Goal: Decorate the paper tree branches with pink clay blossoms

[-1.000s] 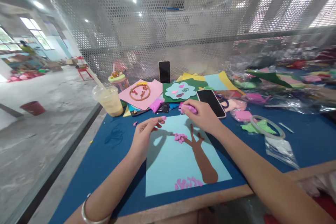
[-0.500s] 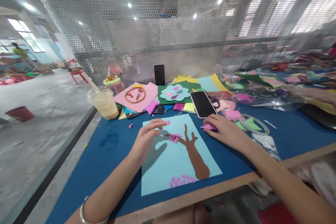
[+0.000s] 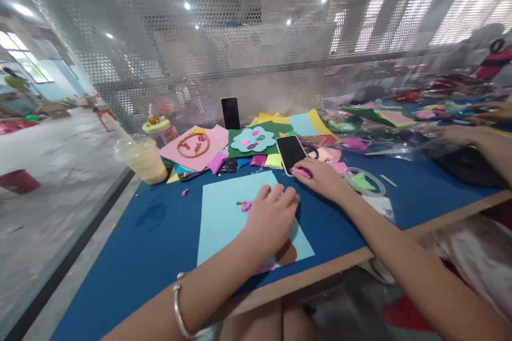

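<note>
My left hand (image 3: 270,218) is over the light blue sheet of paper (image 3: 218,224), fingers bent downward above the clay tree. Whatever its fingertips hold is hidden. The hand covers most of the brown trunk (image 3: 287,253), and pink clay bits (image 3: 245,206) show beside its fingers on a branch. Right of the sheet, my right hand (image 3: 322,177) rests on the table with its fingers closed round a lump of pink clay (image 3: 301,172). Just behind it lies a white-edged phone (image 3: 290,152). Part of a pink clay patch (image 3: 266,266) shows at the paper's lower edge.
A plastic drink cup (image 3: 144,160) stands at the left. Behind the paper are several clay packets (image 3: 274,161), a pink card (image 3: 212,138) and a second phone (image 3: 230,113) leaning upright. A tape roll (image 3: 365,181) lies right of my arm. Another person's hand (image 3: 476,141) is far right.
My left hand has moved right, from the sheet's left side to over the tree, its fingers now bent down. The right hand still holds the pink clay. The view has shifted slightly.
</note>
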`<action>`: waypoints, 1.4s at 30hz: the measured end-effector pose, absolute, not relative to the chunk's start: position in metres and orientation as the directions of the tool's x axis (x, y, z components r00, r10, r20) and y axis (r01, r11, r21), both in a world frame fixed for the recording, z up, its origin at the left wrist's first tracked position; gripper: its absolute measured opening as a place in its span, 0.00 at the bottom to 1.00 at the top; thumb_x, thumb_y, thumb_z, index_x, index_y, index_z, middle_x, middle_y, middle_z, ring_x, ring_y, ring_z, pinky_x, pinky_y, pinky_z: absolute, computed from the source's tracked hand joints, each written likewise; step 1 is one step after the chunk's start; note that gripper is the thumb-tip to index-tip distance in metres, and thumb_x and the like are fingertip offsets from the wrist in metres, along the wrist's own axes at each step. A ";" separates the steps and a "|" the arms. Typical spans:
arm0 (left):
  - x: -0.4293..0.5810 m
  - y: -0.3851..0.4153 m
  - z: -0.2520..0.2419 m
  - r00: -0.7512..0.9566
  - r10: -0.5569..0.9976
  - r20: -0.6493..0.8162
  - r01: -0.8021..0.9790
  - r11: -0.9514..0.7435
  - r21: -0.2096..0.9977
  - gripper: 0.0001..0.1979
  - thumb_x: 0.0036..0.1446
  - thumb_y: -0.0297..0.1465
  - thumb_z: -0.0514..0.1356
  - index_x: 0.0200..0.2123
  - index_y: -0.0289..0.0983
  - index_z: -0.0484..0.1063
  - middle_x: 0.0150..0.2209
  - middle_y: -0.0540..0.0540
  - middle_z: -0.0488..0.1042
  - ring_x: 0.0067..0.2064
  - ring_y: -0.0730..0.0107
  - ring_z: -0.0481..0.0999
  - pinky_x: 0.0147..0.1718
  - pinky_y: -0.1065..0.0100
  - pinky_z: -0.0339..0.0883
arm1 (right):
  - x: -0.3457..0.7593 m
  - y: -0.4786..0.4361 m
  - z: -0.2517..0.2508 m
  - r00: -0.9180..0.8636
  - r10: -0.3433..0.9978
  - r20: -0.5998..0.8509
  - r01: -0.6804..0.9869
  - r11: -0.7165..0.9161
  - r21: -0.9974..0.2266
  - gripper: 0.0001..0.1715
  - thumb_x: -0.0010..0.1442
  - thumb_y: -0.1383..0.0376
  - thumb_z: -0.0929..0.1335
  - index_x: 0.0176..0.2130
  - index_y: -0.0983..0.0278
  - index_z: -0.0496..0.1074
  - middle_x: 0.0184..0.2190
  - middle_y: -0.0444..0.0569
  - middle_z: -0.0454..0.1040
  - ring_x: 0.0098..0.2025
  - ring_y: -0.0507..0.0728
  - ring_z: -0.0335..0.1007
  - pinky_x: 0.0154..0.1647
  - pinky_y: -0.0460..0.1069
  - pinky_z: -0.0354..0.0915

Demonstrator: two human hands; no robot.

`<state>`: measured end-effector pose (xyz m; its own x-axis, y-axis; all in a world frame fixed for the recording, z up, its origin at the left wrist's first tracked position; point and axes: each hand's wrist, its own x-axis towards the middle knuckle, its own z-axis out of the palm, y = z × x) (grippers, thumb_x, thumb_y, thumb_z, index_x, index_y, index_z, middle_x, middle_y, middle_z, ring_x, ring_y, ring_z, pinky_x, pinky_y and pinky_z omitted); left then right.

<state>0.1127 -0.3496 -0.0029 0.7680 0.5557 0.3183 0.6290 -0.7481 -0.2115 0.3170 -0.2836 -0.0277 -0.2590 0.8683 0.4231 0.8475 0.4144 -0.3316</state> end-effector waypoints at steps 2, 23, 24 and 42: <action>0.128 -0.348 -0.007 0.806 0.525 0.273 0.590 -0.753 -0.292 0.11 0.58 0.24 0.54 0.42 0.34 0.74 0.40 0.44 0.69 0.43 0.61 0.65 0.40 0.60 0.59 | 0.319 -0.284 -0.031 -0.228 0.865 0.446 0.833 0.411 -0.371 0.11 0.62 0.62 0.62 0.36 0.63 0.72 0.37 0.50 0.75 0.38 0.58 0.72 0.37 0.50 0.64; 0.134 -0.338 -0.003 0.849 0.513 0.124 0.528 -0.824 -0.205 0.11 0.58 0.23 0.53 0.40 0.34 0.74 0.35 0.43 0.70 0.41 0.59 0.65 0.39 0.58 0.58 | 0.324 -0.291 -0.026 -0.206 0.859 0.468 0.720 0.457 -0.523 0.10 0.61 0.61 0.64 0.37 0.63 0.73 0.37 0.49 0.75 0.39 0.57 0.70 0.38 0.50 0.62; 0.133 -0.337 -0.002 0.845 0.520 0.124 0.535 -0.826 -0.179 0.12 0.59 0.23 0.53 0.41 0.34 0.74 0.36 0.43 0.70 0.41 0.59 0.65 0.39 0.57 0.59 | 0.324 -0.290 -0.026 -0.209 0.858 0.470 0.719 0.460 -0.521 0.10 0.61 0.61 0.64 0.36 0.63 0.73 0.37 0.49 0.75 0.38 0.57 0.70 0.38 0.50 0.62; 0.136 -0.316 0.003 0.689 0.712 0.136 0.709 -0.701 0.078 0.15 0.54 0.27 0.55 0.41 0.42 0.78 0.42 0.44 0.71 0.46 0.56 0.67 0.41 0.55 0.62 | 0.326 -0.290 -0.026 -0.210 0.865 0.456 0.719 0.453 -0.528 0.11 0.61 0.60 0.64 0.36 0.63 0.73 0.36 0.48 0.75 0.37 0.57 0.71 0.38 0.50 0.61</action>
<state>0.1363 -0.3159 0.0027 0.6887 0.7122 0.1356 0.7092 -0.7007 0.0782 0.3257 -0.2896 -0.0265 -0.2099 0.8646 0.4565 0.7187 0.4530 -0.5276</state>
